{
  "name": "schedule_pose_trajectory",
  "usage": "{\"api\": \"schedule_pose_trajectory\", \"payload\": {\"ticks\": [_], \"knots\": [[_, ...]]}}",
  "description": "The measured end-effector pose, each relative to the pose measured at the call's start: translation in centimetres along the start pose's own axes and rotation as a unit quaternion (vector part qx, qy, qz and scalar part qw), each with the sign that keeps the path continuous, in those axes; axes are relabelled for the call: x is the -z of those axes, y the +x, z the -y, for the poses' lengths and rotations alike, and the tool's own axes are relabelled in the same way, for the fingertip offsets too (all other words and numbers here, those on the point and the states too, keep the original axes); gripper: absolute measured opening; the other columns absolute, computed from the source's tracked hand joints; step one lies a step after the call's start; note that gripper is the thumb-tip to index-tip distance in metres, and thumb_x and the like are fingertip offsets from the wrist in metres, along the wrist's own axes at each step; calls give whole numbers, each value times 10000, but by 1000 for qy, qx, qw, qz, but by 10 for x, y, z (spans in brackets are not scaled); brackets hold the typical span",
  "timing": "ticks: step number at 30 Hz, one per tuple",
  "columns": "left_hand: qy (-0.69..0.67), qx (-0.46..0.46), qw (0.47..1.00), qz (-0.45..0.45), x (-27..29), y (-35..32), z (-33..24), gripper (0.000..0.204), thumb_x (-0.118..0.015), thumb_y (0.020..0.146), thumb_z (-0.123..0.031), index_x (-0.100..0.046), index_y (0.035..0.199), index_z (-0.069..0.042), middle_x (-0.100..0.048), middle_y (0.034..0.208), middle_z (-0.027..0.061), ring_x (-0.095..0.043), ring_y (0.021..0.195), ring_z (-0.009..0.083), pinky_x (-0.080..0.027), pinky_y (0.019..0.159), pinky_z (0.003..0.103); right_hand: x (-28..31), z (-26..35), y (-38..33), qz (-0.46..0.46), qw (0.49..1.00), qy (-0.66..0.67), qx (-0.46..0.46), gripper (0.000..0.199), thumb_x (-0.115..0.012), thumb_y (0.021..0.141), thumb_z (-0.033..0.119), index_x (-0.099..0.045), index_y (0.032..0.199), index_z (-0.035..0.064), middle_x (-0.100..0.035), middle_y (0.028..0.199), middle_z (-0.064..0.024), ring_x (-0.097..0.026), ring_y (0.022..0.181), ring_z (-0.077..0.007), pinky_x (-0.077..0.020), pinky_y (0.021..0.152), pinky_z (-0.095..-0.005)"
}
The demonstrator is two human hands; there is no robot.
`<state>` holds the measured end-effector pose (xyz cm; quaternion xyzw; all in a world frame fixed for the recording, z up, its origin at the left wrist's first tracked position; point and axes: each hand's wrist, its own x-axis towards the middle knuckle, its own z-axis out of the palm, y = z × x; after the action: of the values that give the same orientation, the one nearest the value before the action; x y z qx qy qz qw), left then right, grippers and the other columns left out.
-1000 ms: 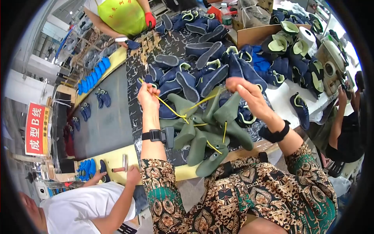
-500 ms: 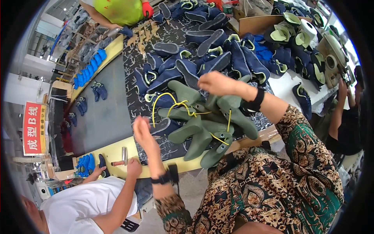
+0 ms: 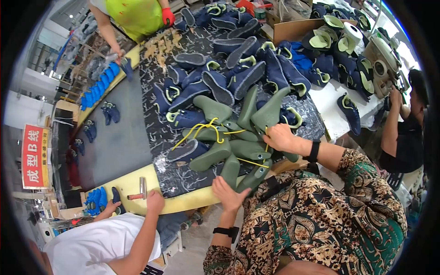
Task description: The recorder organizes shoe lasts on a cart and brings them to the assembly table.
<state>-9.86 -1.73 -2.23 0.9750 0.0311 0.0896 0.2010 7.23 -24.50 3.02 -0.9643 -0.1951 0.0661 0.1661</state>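
Note:
A bundle of dark green shoe lasts (image 3: 250,149), strung on a yellow cord (image 3: 201,127), lies at the near edge of the table among navy shoes. My right hand (image 3: 282,138) is at the bundle's right side, fingers curled in at the cord beside an upright last (image 3: 269,112); its palm side is hidden. At the near edge, my left hand (image 3: 228,191) has thumb and fingers spread against the lowest lasts. A navy shoe (image 3: 187,150) lies sole up just left of the bundle.
Navy shoes (image 3: 220,87) are heaped on the dark table. Left of it runs a grey conveyor belt (image 3: 121,137) with yellow edges. A co-worker in white (image 3: 105,245) sits at the near left; another in a yellow-green top (image 3: 128,18) stands beyond. A sewing machine (image 3: 385,64) is at right.
Both my hands have come down to the lasts: the left moved right and nearer, the right moved nearer and closed at the cord. The far co-worker has brought a shoe over the belt's edge.

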Motion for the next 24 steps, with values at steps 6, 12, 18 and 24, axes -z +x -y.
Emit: {"api": "schedule_pose_trajectory", "payload": {"ticks": [6,12,18,24], "knots": [[208,-111,972,-2,-10,-15,-26,680,-662,647,-443,-430,1199,-120,-225,1291,295,-239,1190,399,-205,893,531,16,35,5,7,626,720,-299,264,-519,799,187,-524,607,7,-513,542,-66,-546,518,-193,-456,527,-357],[24,-137,988,-62,-3,54,-35,871,-744,559,-378,-321,1259,-79,-229,1317,248,-221,1234,377,-189,896,559,82,28,62,28,662,719,-209,334,-516,800,205,-423,499,94,-367,435,-27,-354,388,-147,-328,422,-316],[9,-123,981,-147,24,129,-22,781,-693,651,-320,-302,1246,2,-259,1312,216,-257,1221,338,-204,925,476,226,67,152,-97,757,645,-23,333,-526,806,198,-360,526,128,-302,495,44,-239,397,-91,-230,420,-243],[-41,-12,989,-144,5,112,-5,632,-605,743,-262,-318,1229,21,-325,1255,203,-287,1196,335,-232,921,458,227,36,157,10,925,377,45,324,-498,829,263,-473,586,50,-446,552,-3,-430,476,-91,-362,476,-237]]}}
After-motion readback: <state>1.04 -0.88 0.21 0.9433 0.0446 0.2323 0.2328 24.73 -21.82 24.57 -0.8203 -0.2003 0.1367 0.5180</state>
